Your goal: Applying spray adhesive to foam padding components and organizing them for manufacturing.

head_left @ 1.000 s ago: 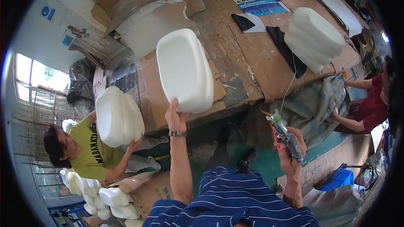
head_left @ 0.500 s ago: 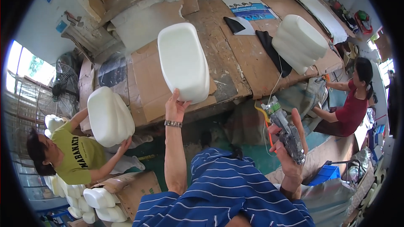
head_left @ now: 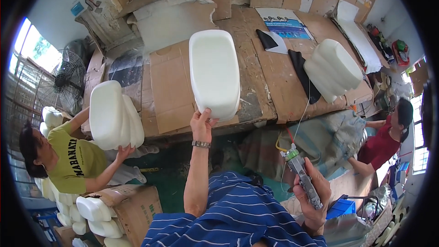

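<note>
My left hand [head_left: 201, 124], a watch on its wrist, grips the near edge of a white moulded foam piece [head_left: 214, 71] that lies on the cardboard-covered workbench [head_left: 258, 87]. Lower right, my right hand [head_left: 312, 193] is closed around a grey spray gun [head_left: 301, 173] with a thin hose running up from it. I wear a blue striped shirt.
A person in a yellow-green shirt [head_left: 75, 160] at the left holds a stack of white foam pieces [head_left: 111, 116]. Another stack [head_left: 334, 68] sits at the bench's right end, near a person in red [head_left: 382, 144]. A carton with foam pieces [head_left: 116, 210] and a fan [head_left: 64, 84] stand left.
My left hand has slid the foam piece farther onto the bench. The person on the left has lifted their stack higher and nearer the bench. My right hand has kept hold of the spray gun.
</note>
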Tool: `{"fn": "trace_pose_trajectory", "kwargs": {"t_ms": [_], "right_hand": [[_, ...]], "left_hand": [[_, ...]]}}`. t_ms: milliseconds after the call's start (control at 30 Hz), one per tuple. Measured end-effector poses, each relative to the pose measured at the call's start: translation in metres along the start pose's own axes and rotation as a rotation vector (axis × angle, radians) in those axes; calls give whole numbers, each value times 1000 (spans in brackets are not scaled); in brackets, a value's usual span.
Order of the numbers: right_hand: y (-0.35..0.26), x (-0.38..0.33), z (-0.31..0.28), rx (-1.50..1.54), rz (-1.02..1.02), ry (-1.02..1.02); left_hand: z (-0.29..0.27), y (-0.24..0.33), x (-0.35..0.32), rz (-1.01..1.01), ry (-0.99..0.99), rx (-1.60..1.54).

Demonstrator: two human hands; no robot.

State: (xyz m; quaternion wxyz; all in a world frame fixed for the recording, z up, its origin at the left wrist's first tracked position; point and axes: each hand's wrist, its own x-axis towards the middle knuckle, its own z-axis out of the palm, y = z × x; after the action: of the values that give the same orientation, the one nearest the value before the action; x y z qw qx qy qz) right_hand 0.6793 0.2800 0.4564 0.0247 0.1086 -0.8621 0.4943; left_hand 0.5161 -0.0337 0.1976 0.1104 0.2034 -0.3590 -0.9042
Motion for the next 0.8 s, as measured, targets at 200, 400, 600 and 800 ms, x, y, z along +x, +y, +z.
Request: {"fn": "trace_pose_trajectory", "kwargs": {"t_ms": [200, 400, 600, 800], "right_hand": [[1, 10, 6, -52, -116, -38], [-4, 19, 11, -35, -96, -58], [-12, 29, 16, 5, -156, -109], [-9, 32, 15, -9, -153, -108]], "left_hand": [[-1, -2, -1, 4, 23, 17], [1, -2, -4, -14, 1, -23], [-6, -1, -1, -39, -59, -48], [-7, -1, -1, -46, -90, -49]]}}
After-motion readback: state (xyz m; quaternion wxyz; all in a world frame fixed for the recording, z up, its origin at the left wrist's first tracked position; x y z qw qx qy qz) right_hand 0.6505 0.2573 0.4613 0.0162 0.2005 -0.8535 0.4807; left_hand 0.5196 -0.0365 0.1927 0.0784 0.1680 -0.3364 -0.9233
